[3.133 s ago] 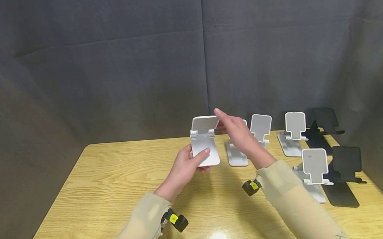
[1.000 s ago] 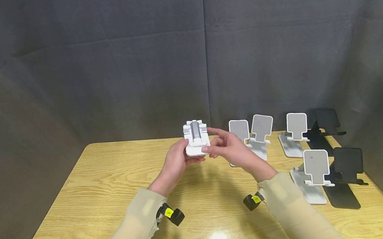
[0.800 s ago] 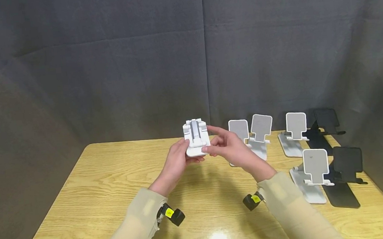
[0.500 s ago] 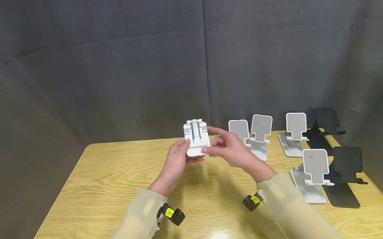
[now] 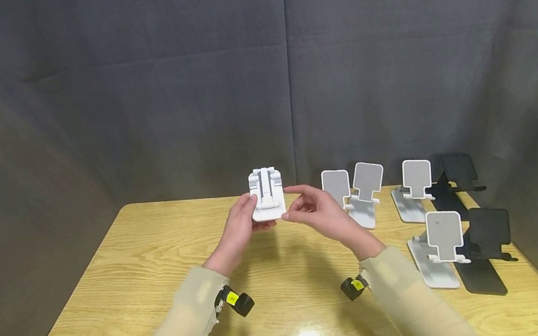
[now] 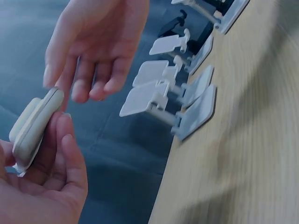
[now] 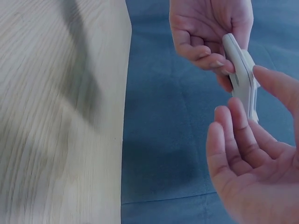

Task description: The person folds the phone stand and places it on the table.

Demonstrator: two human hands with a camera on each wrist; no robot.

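Observation:
A white phone stand point(image 5: 266, 196), folded flat with its hinge arm uppermost, is held above the table by my left hand point(image 5: 236, 228). The left thumb lies along its left edge and the fingers curl underneath. My right hand point(image 5: 324, 212) is at the stand's right edge, thumb tip by the near corner and index finger by the side, the other fingers loosely bent. In the left wrist view the folded stand point(image 6: 36, 128) appears edge-on in the left fingers. In the right wrist view the right thumb is at the face of the stand point(image 7: 239, 70).
Unfolded phone stands occupy the right of the wooden table point(image 5: 164, 284): white ones, such as the front white stand point(image 5: 444, 235), and two black ones, the front black stand point(image 5: 489, 231) and back black stand point(image 5: 459, 170). A dark cloth point(image 5: 187, 106) hangs behind.
Three seconds ago the held stand was partly unfolded; it is now folded flat. In the last half second the left hand moved it slightly left, and the right thumb slid off its face to the edge.

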